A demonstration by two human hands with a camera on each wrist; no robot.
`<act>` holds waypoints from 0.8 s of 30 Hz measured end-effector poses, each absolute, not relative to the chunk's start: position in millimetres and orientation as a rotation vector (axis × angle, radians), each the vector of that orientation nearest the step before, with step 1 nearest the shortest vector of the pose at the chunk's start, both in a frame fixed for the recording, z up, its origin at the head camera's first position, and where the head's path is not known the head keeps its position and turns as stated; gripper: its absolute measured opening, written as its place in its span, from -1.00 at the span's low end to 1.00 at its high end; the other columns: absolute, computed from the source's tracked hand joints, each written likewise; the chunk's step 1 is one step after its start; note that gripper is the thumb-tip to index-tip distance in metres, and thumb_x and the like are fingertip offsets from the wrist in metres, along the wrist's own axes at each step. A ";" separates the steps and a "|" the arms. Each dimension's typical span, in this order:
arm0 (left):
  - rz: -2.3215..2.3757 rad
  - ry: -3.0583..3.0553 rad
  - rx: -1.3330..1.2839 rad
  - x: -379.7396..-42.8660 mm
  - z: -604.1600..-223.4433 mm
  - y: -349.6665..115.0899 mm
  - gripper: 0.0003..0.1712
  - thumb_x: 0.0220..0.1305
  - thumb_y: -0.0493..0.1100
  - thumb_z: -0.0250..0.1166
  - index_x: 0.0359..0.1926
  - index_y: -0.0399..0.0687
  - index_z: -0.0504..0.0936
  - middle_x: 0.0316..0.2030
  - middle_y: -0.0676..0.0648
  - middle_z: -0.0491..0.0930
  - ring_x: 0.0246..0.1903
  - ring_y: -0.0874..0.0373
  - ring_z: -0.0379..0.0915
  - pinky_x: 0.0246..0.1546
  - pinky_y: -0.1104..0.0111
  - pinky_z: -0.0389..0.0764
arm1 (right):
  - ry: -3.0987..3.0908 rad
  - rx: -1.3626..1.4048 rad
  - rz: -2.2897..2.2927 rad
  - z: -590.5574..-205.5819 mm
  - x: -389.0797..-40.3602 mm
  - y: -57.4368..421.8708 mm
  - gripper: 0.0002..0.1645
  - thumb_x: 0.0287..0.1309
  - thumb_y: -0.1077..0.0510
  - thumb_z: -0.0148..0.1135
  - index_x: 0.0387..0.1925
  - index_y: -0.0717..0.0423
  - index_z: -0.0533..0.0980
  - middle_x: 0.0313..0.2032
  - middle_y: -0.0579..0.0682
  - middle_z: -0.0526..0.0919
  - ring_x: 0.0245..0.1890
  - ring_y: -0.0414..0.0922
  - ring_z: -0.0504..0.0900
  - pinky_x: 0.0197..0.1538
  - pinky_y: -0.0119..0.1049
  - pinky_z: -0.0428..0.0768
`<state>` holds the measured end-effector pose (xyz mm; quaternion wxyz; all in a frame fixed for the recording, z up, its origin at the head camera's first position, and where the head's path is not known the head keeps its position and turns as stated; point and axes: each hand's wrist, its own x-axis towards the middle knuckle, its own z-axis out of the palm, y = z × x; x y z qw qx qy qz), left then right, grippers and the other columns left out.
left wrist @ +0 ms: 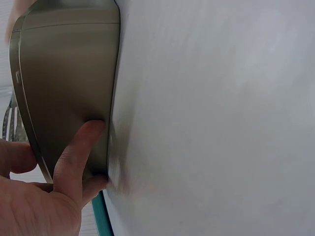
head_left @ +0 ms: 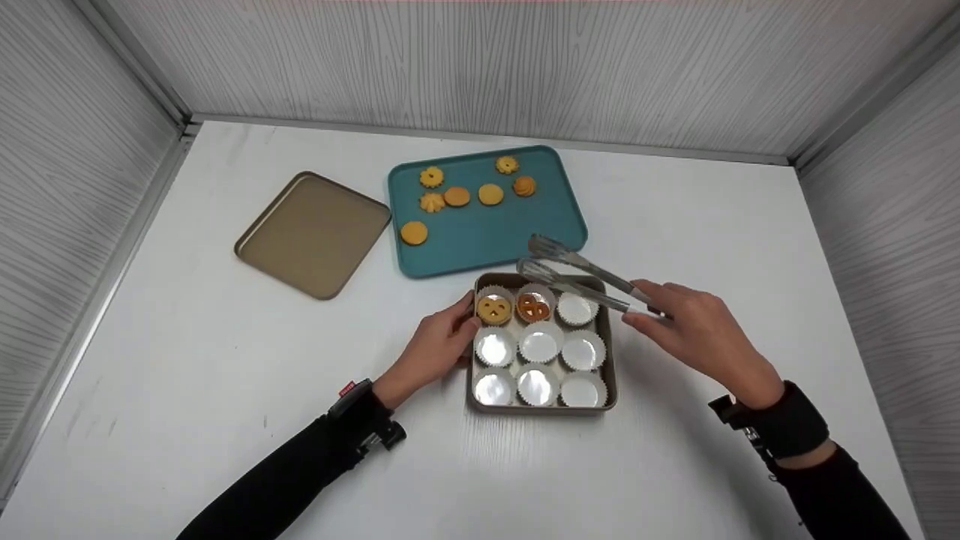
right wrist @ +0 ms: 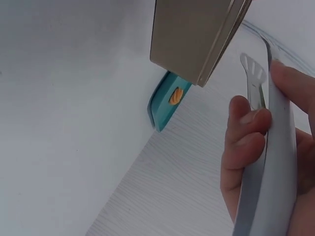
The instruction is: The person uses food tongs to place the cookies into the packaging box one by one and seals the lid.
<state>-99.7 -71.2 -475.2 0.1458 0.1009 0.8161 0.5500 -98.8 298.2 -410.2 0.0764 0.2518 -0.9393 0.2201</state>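
Note:
My left hand (head_left: 433,346) holds the left side of a square metal baking tin (head_left: 611,360). In the left wrist view its fingers press the tin's outer wall (left wrist: 69,73), near the rim and the table. White paper cups (head_left: 540,343) in rows line the tin. A face-patterned cookie (head_left: 494,310) sits in the back left cup, a pretzel-shaped cookie (head_left: 533,307) in the cup beside it. My right hand (head_left: 701,330) grips metal tongs (head_left: 600,275) by their grey handles (right wrist: 278,157). The tongs' tips are apart, above the tin's back edge, with nothing visible between them.
Behind the tin lies a teal tray (head_left: 480,244) with several cookies, among them a swirled cookie (head_left: 524,186) and a round cookie (head_left: 414,232). A flat gold lid or tray (head_left: 315,236) lies to its left, touching or nearly touching it. Grey wood-grain walls (head_left: 480,75) enclose the white table (head_left: 225,375).

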 end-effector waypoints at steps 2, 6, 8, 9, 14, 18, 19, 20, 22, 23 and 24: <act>1.585 2.353 0.296 -99.9 -474.5 -71.1 -0.34 0.60 -0.15 0.08 0.57 -0.28 0.17 0.32 -0.24 0.52 -0.26 0.04 0.66 -0.35 0.26 0.74 | -2.782 0.718 0.667 -411.7 -109.1 297.6 -0.51 0.29 0.08 0.46 0.18 0.19 0.64 -0.29 0.04 0.74 -0.41 -0.11 0.58 -0.37 -0.16 0.57; 1.562 2.386 0.321 -100.5 -474.4 -71.1 -0.34 0.60 -0.15 0.08 0.56 -0.29 0.17 0.36 -0.27 0.47 -0.11 -0.02 0.66 -0.16 0.20 0.73 | -2.772 0.658 0.613 -413.0 -135.3 296.2 -0.56 0.34 0.06 0.41 0.14 0.21 0.62 -0.46 0.05 0.63 -0.52 -0.07 0.44 -0.47 -0.16 0.45; 1.548 2.397 0.326 -100.7 -474.7 -71.3 -0.35 0.60 -0.14 0.07 0.56 -0.28 0.17 0.37 -0.26 0.46 -0.06 -0.01 0.65 -0.06 0.18 0.71 | -2.783 0.625 0.591 -412.8 -148.2 294.6 -0.57 0.35 0.03 0.40 0.11 0.21 0.62 -0.50 0.05 0.60 -0.52 -0.04 0.45 -0.49 -0.12 0.46; 1.541 2.403 0.329 -100.8 -474.6 -71.5 -0.35 0.60 -0.13 0.07 0.56 -0.28 0.17 0.37 -0.25 0.46 -0.07 0.00 0.64 -0.04 0.18 0.69 | -2.788 0.608 0.589 -412.8 -153.9 293.6 -0.57 0.36 0.02 0.39 0.11 0.21 0.62 -0.50 0.06 0.59 -0.52 -0.03 0.46 -0.49 -0.09 0.47; 1.552 2.396 0.323 -100.4 -474.2 -71.6 -0.35 0.60 -0.14 0.09 0.56 -0.28 0.18 0.33 -0.28 0.51 -0.30 0.04 0.66 -0.19 0.19 0.71 | -2.792 0.559 0.590 -414.2 -177.3 287.2 -0.50 0.35 0.00 0.39 0.14 0.28 0.61 -0.43 0.13 0.65 -0.47 0.06 0.54 -0.43 0.06 0.56; 1.549 2.410 0.318 -100.0 -474.4 -72.0 -0.35 0.59 -0.14 0.10 0.55 -0.28 0.19 0.35 -0.28 0.48 -0.30 0.09 0.63 -0.12 0.21 0.68 | -2.822 0.522 0.581 -416.0 -193.1 280.5 -0.46 0.36 0.00 0.38 0.16 0.33 0.59 -0.37 0.21 0.69 -0.41 0.15 0.63 -0.38 0.16 0.60; 1.548 2.411 0.314 -99.9 -474.5 -72.0 -0.35 0.59 -0.14 0.10 0.55 -0.28 0.19 0.36 -0.27 0.47 -0.29 0.09 0.63 -0.11 0.21 0.67 | -2.837 0.510 0.576 -416.7 -196.9 279.0 -0.45 0.36 0.00 0.37 0.17 0.34 0.59 -0.35 0.24 0.70 -0.39 0.18 0.65 -0.36 0.19 0.61; 1.551 2.408 0.313 -99.8 -474.7 -72.0 -0.35 0.59 -0.14 0.10 0.55 -0.28 0.19 0.36 -0.27 0.47 -0.30 0.10 0.62 -0.12 0.21 0.68 | -2.854 0.498 0.572 -417.3 -200.5 277.4 -0.45 0.37 0.00 0.37 0.17 0.35 0.58 -0.33 0.26 0.71 -0.36 0.20 0.67 -0.33 0.21 0.62; 1.569 2.386 0.308 -99.7 -475.3 -71.8 -0.35 0.60 -0.15 0.10 0.56 -0.28 0.19 0.32 -0.28 0.52 -0.36 0.09 0.64 -0.21 0.22 0.71 | -2.887 0.474 0.558 -418.8 -207.3 274.6 -0.42 0.38 -0.02 0.36 0.18 0.37 0.57 -0.30 0.30 0.72 -0.32 0.24 0.68 -0.30 0.23 0.63; 1.574 2.378 0.306 -99.6 -475.4 -71.7 -0.35 0.60 -0.15 0.09 0.56 -0.28 0.18 0.27 -0.28 0.57 -0.40 0.09 0.63 -0.28 0.23 0.72 | -2.902 0.463 0.550 -419.6 -210.2 273.0 -0.41 0.38 -0.03 0.35 0.19 0.38 0.57 -0.29 0.31 0.72 -0.30 0.25 0.69 -0.29 0.24 0.63; 1.579 2.367 0.301 -99.7 -475.5 -71.5 -0.35 0.60 -0.15 0.09 0.57 -0.27 0.18 0.22 -0.28 0.60 -0.44 0.09 0.63 -0.34 0.25 0.72 | -2.915 0.455 0.545 -420.3 -212.8 271.4 -0.40 0.38 -0.04 0.35 0.20 0.38 0.56 -0.28 0.32 0.72 -0.30 0.26 0.69 -0.28 0.24 0.63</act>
